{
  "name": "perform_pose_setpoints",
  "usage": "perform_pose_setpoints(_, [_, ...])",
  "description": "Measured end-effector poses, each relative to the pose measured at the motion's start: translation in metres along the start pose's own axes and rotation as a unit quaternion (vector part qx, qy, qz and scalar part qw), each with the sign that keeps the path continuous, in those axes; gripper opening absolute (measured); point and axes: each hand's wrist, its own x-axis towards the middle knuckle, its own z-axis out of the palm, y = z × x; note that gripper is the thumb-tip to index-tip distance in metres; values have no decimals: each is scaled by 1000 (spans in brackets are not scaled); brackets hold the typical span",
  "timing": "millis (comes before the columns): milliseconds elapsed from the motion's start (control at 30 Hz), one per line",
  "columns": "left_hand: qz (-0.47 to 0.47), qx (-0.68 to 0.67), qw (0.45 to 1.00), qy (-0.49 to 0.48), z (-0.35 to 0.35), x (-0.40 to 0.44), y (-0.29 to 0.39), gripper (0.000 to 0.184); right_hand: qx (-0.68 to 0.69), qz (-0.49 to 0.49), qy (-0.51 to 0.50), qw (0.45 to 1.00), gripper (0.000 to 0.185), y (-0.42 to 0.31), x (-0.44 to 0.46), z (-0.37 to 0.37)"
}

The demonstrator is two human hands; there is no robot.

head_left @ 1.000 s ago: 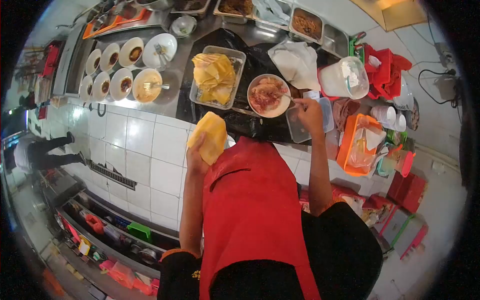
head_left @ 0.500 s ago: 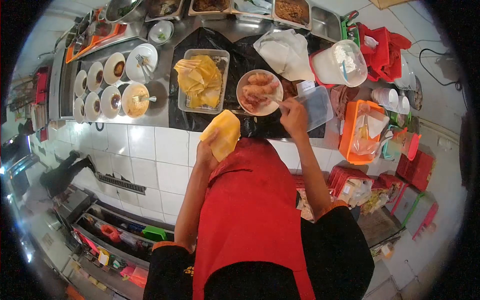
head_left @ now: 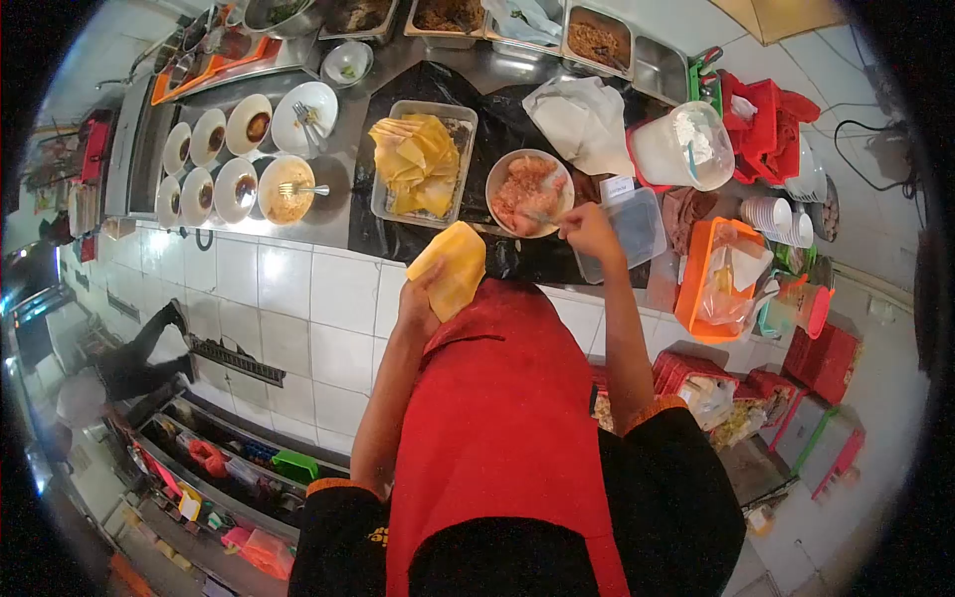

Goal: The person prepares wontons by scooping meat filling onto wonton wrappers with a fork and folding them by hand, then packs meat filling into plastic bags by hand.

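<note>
My left hand [head_left: 418, 304] is closed on yellow dough wrappers [head_left: 456, 261], held in front of the red apron. How many sheets are in it, I cannot tell. My right hand [head_left: 594, 237] pinches the handle of a thin metal utensil [head_left: 542, 216], whose tip rests in pink minced meat [head_left: 527, 189]. The meat fills a white bowl [head_left: 569, 204]. Whether the utensil is a spoon or a flat blade is hidden by the meat. Left of the bowl, a clear tray [head_left: 381, 207] holds a loose heap of more yellow wrappers [head_left: 423, 159].
Sauce-stained bowls [head_left: 237, 189] and a plate with cutlery [head_left: 303, 104] stand at the left. Metal food pans [head_left: 595, 42] line the back. Right lie a clear lid [head_left: 637, 234], a tub of white powder [head_left: 686, 149] and an orange basket [head_left: 704, 284]. Another person's legs [head_left: 149, 353] show far left.
The lumpy meat in the bowl now looks flatter and more spread. The utensil tip has moved down toward the bowl's near side. The whole view has shifted slightly; my left hand keeps the wrappers.
</note>
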Motion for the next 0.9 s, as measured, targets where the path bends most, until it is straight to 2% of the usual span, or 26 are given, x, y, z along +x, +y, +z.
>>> perform_pose_setpoints(67, [8,-10,1000,-13,-5,-4,2,43,-32,6,-7,999,22,10,1,5])
perform_pose_setpoints(133, [14,-26,999,-21,-12,-6,0,42,-79,2,-1,997,20,-9,3,-12])
perform_pose_setpoints(200, [28,-36,999,9,-19,-3,-1,48,-124,1,11,992,18,-35,5,-27])
perform_pose_setpoints(267, [27,-42,999,4,-21,-1,0,47,-80,22,92,992,16,-58,17,-29])
perform_pose_setpoints(300, [25,-46,999,-3,-21,0,1,47,-81,21,92,992,16,-50,30,-22])
perform_pose_setpoints(367, [33,-37,999,-4,-16,0,3,44,-173,9,129,976,16,-25,58,-2])
perform_pose_setpoints(467, [36,-35,999,-10,-16,2,4,42,-202,-31,158,966,17,-60,50,9])
perform_pose_setpoints(500, [33,-42,998,-15,-16,3,4,42,-202,-33,158,966,17,-60,50,7])
perform_pose_setpoints(567, [36,-42,998,-18,-15,3,6,42,-161,-8,29,987,20,-61,50,-1])
perform_pose_setpoints(700, [31,-46,998,-1,-8,4,13,43,-128,28,63,989,22,-54,49,3])
perform_pose_setpoints(800, [19,-59,997,-48,-10,11,19,45,-137,-15,107,985,21,-43,52,17])
perform_pose_setpoints(867, [26,-39,998,-28,-3,11,22,45,-160,-84,52,982,21,-46,48,16])
perform_pose_setpoints(900, [33,-23,999,-5,0,9,23,46,-159,-83,52,982,21,-55,44,14])
